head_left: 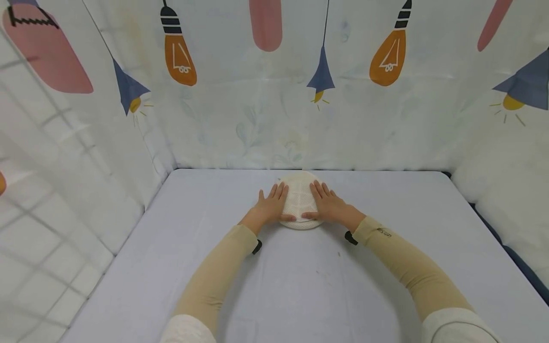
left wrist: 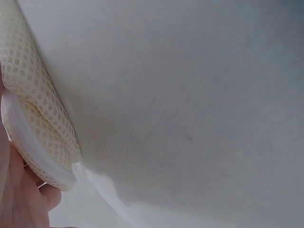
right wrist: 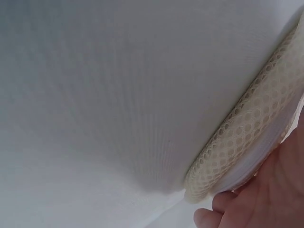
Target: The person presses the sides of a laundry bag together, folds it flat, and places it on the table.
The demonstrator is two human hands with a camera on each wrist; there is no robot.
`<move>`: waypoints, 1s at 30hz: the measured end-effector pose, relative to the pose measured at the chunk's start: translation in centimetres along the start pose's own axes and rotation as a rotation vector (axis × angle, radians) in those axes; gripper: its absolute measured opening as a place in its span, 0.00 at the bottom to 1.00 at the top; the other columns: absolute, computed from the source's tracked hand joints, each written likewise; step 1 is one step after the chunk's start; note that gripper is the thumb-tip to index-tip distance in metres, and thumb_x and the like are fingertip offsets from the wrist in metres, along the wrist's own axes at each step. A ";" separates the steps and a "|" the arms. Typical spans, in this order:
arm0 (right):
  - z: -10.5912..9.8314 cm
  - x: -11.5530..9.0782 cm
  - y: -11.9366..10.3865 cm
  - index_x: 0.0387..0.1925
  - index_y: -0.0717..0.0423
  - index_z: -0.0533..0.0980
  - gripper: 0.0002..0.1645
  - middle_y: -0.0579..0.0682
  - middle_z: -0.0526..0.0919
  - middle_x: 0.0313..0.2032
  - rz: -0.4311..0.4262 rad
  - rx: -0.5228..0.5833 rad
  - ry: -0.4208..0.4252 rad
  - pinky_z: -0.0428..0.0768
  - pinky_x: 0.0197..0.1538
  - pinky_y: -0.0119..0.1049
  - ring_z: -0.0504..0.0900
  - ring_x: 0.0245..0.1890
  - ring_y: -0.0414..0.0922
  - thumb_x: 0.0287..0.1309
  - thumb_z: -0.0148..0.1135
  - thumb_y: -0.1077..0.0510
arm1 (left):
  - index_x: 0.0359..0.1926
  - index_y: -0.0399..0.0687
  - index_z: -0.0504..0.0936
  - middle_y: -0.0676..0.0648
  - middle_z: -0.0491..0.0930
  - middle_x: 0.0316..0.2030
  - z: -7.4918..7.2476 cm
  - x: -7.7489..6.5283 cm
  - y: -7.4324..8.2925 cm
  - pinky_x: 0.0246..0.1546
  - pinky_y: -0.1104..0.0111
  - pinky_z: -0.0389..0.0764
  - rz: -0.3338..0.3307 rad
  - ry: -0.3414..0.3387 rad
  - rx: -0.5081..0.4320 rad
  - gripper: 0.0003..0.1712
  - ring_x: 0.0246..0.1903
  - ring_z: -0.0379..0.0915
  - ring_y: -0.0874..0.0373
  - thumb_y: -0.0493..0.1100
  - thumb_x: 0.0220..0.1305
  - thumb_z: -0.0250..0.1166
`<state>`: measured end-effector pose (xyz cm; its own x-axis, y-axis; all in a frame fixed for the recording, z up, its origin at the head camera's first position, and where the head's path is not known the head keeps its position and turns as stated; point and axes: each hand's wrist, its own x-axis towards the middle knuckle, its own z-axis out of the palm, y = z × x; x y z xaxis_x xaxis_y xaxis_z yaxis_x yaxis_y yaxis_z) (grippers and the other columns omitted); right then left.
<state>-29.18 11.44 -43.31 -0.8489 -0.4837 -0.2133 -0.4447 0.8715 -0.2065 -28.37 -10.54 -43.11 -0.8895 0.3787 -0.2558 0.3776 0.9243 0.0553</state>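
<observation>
A round, cream mesh laundry bag (head_left: 299,196) lies near the far edge of the white-covered table. My left hand (head_left: 270,208) rests on its left side with straight fingers, the thumb along the near part. On the opposite side my right hand (head_left: 332,208) lies the same way, the two thumbs pointing at each other. In the left wrist view the honeycomb mesh of the bag (left wrist: 35,80) shows, with a white band (left wrist: 35,137) along its side. The right wrist view has the bag's padded edge (right wrist: 242,123) above my palm and fingers (right wrist: 270,194).
The white tabletop (head_left: 309,286) spreads around the bag. Behind it hangs a pale curtain (head_left: 257,114) printed with lamps and bulbs. More white fabric (head_left: 51,200) closes off the left side, and a white cloth (head_left: 510,200) bulges along the right edge.
</observation>
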 end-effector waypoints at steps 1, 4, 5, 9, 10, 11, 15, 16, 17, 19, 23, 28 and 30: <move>0.0 0.1 0.0 0.80 0.67 0.33 0.64 0.66 0.33 0.80 0.003 -0.003 -0.004 0.47 0.76 0.60 0.34 0.79 0.64 0.70 0.55 0.30 | 0.82 0.40 0.34 0.40 0.31 0.81 0.0 0.0 0.0 0.72 0.36 0.44 0.001 0.003 -0.002 0.65 0.80 0.29 0.44 0.75 0.66 0.55; -0.1 0.3 0.2 0.80 0.66 0.32 0.65 0.65 0.31 0.80 0.006 -0.007 -0.014 0.46 0.76 0.59 0.33 0.79 0.64 0.70 0.54 0.30 | 0.82 0.40 0.35 0.40 0.32 0.81 -0.2 0.0 0.0 0.73 0.36 0.44 0.001 0.006 -0.004 0.65 0.80 0.30 0.44 0.75 0.67 0.56; -0.1 0.3 0.2 0.80 0.66 0.32 0.65 0.66 0.31 0.80 0.005 -0.006 -0.014 0.46 0.76 0.59 0.33 0.79 0.64 0.70 0.54 0.30 | 0.82 0.40 0.35 0.40 0.32 0.81 -0.2 0.0 0.0 0.73 0.36 0.44 0.000 0.007 -0.004 0.65 0.80 0.30 0.44 0.75 0.67 0.55; -0.2 0.5 0.4 0.80 0.66 0.32 0.65 0.65 0.31 0.79 0.000 -0.004 -0.018 0.46 0.77 0.59 0.33 0.79 0.63 0.70 0.54 0.29 | 0.82 0.41 0.35 0.41 0.32 0.81 -0.4 0.0 -0.2 0.73 0.37 0.44 -0.003 0.001 -0.021 0.64 0.80 0.30 0.44 0.75 0.67 0.56; -0.3 0.5 0.4 0.80 0.66 0.32 0.65 0.65 0.31 0.79 -0.001 -0.006 -0.021 0.46 0.77 0.59 0.33 0.79 0.63 0.70 0.54 0.29 | 0.82 0.41 0.35 0.41 0.32 0.81 -0.4 0.0 -0.3 0.73 0.37 0.44 -0.001 0.000 -0.028 0.64 0.80 0.30 0.44 0.75 0.67 0.56; -0.3 0.5 0.4 0.80 0.66 0.33 0.65 0.65 0.31 0.80 -0.004 -0.006 -0.019 0.46 0.77 0.59 0.33 0.79 0.63 0.70 0.54 0.29 | 0.82 0.41 0.34 0.41 0.31 0.81 -0.3 0.0 -0.3 0.73 0.37 0.43 0.002 -0.002 -0.032 0.64 0.80 0.29 0.45 0.75 0.67 0.56; -0.4 0.3 0.4 0.80 0.66 0.35 0.64 0.65 0.34 0.80 -0.008 -0.010 -0.011 0.47 0.76 0.59 0.35 0.79 0.63 0.70 0.54 0.29 | 0.82 0.41 0.35 0.41 0.32 0.81 -0.3 -0.1 -0.6 0.73 0.36 0.43 0.022 0.014 -0.053 0.64 0.80 0.30 0.45 0.75 0.67 0.57; -0.5 0.3 0.4 0.80 0.66 0.36 0.64 0.65 0.34 0.80 -0.009 -0.011 -0.007 0.47 0.76 0.59 0.36 0.79 0.63 0.69 0.55 0.29 | 0.82 0.42 0.35 0.41 0.33 0.81 -0.3 -0.2 -0.7 0.73 0.36 0.43 0.027 0.019 -0.053 0.64 0.80 0.30 0.45 0.75 0.67 0.56; -0.5 0.2 0.4 0.80 0.66 0.37 0.64 0.65 0.35 0.80 -0.010 -0.010 -0.003 0.47 0.76 0.59 0.37 0.79 0.63 0.70 0.55 0.29 | 0.82 0.42 0.36 0.41 0.33 0.81 -0.3 -0.2 -0.7 0.73 0.37 0.43 0.032 0.023 -0.055 0.64 0.80 0.31 0.45 0.75 0.66 0.57; -0.7 0.0 0.3 0.80 0.65 0.38 0.63 0.64 0.36 0.80 -0.008 -0.008 0.002 0.48 0.76 0.59 0.37 0.79 0.63 0.70 0.55 0.29 | 0.82 0.42 0.37 0.42 0.34 0.81 -0.3 -0.4 -0.9 0.73 0.36 0.44 0.042 0.036 -0.060 0.64 0.80 0.32 0.45 0.75 0.66 0.57; -1.1 -0.4 0.3 0.81 0.64 0.39 0.60 0.64 0.37 0.80 -0.012 -0.006 0.012 0.48 0.76 0.60 0.38 0.79 0.63 0.71 0.54 0.31 | 0.82 0.43 0.38 0.42 0.36 0.82 -0.4 -0.6 -1.1 0.73 0.36 0.44 0.061 0.051 -0.070 0.63 0.80 0.32 0.45 0.75 0.67 0.57; -1.5 -0.8 0.3 0.81 0.62 0.39 0.58 0.64 0.37 0.80 -0.024 0.006 0.027 0.47 0.75 0.63 0.37 0.79 0.64 0.72 0.52 0.31 | 0.83 0.45 0.39 0.43 0.37 0.82 -0.6 -1.0 -1.2 0.73 0.37 0.43 0.067 0.074 -0.089 0.59 0.80 0.31 0.45 0.73 0.69 0.55; -1.6 -0.9 0.4 0.81 0.62 0.40 0.58 0.64 0.37 0.80 -0.023 0.009 0.036 0.47 0.75 0.63 0.36 0.79 0.64 0.72 0.51 0.30 | 0.83 0.46 0.40 0.43 0.37 0.82 -0.7 -1.2 -1.2 0.73 0.37 0.42 0.070 0.084 -0.095 0.57 0.80 0.31 0.46 0.72 0.70 0.55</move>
<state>-29.06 12.41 -41.63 -0.8481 -0.5003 -0.1743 -0.4619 0.8594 -0.2195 -27.90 -12.09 -42.17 -0.8818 0.4413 -0.1663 0.4170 0.8943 0.1621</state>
